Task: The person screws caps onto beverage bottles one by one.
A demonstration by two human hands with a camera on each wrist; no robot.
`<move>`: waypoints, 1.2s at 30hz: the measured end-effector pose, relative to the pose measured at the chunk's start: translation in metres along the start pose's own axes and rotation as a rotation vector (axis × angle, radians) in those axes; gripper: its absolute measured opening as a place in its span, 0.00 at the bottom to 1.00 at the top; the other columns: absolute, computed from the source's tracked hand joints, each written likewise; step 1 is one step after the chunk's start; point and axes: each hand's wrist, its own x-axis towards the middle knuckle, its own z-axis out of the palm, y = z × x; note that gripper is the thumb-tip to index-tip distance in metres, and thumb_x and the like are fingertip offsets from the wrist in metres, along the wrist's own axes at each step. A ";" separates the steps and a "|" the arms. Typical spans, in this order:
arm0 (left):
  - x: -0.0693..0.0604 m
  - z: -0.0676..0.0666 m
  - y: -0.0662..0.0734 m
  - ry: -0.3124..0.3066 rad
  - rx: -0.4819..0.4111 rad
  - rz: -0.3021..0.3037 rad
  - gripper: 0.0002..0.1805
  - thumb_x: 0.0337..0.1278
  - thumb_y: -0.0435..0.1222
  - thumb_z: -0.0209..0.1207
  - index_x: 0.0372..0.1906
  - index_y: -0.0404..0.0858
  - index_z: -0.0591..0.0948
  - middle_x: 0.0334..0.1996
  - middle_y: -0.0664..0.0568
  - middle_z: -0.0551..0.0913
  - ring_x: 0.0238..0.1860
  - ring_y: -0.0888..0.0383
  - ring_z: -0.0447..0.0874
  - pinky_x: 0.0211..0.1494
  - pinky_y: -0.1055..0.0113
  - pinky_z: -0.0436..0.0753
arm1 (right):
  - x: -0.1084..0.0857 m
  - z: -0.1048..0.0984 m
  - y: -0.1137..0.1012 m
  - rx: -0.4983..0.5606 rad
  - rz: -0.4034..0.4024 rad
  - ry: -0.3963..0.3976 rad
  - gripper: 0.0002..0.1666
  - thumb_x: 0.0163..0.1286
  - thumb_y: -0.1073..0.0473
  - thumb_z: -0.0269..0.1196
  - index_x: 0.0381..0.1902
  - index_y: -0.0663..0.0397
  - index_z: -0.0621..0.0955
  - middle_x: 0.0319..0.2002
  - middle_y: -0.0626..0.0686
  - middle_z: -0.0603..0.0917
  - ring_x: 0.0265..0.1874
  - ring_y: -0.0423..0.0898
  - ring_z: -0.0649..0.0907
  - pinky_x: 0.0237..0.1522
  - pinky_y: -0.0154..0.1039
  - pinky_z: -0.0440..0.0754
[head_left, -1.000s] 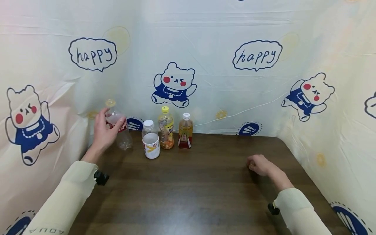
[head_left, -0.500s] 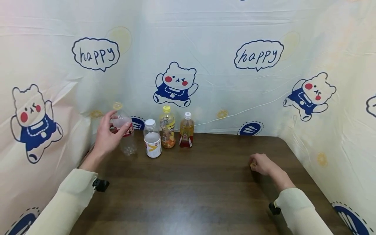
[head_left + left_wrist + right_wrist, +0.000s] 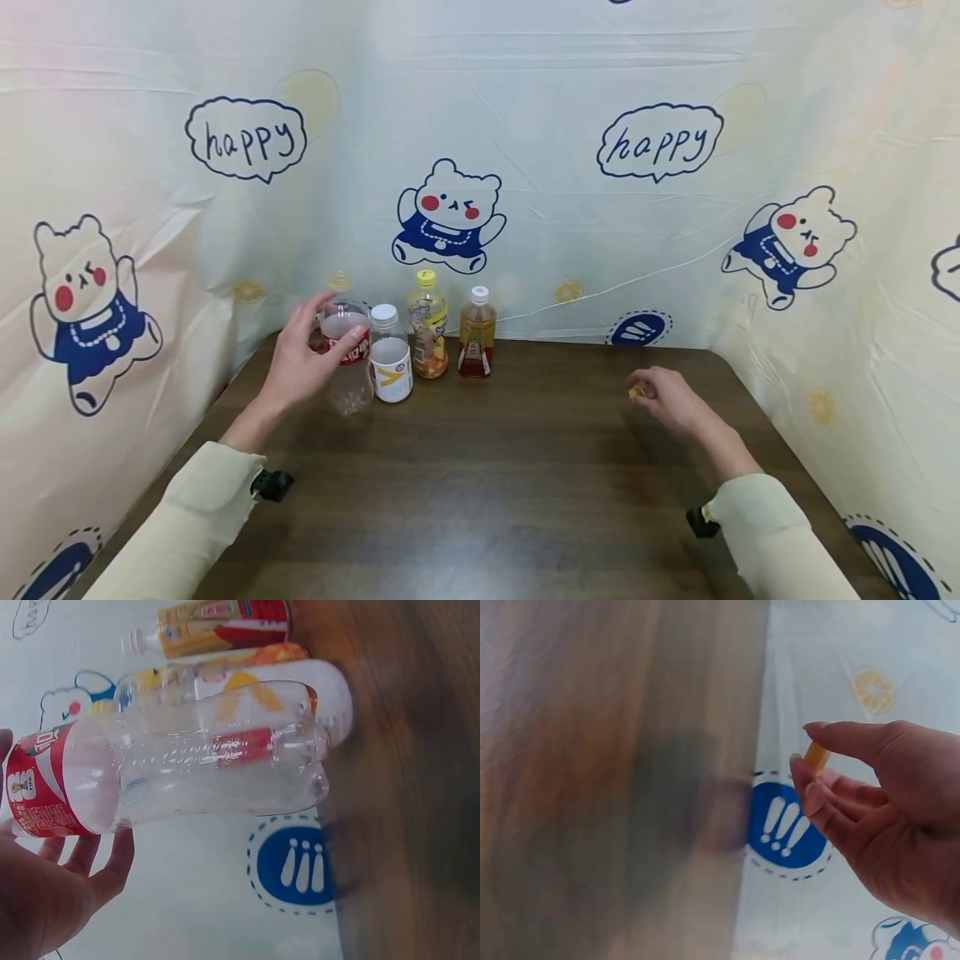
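My left hand grips a clear plastic soda bottle around its red label, at the left end of a row of bottles. It looks nearly upright in the head view; whether its base touches the table I cannot tell. Right beside it stands a clear bottle with a white label and white cap. Over the table's right side, my right hand pinches a small orange-yellow bottle cap between thumb and fingertips.
A yellow-capped bottle and a white-capped bottle of amber drink continue the row to the right. Printed cloth hangs behind and at both sides of the dark wooden table.
The left hand has carried the soda bottle rightward, close to the white-labelled bottle. My right hand has risen slightly in the head view, and the cap between its fingers has come into sight.
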 end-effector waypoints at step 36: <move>-0.021 0.129 0.066 -0.305 -0.373 -0.071 0.49 0.62 0.46 0.71 0.80 0.48 0.54 0.61 0.52 0.76 0.55 0.48 0.77 0.57 0.51 0.79 | 0.036 -0.032 -0.113 0.122 -0.189 0.148 0.16 0.68 0.67 0.69 0.53 0.57 0.84 0.49 0.56 0.81 0.40 0.48 0.86 0.43 0.45 0.87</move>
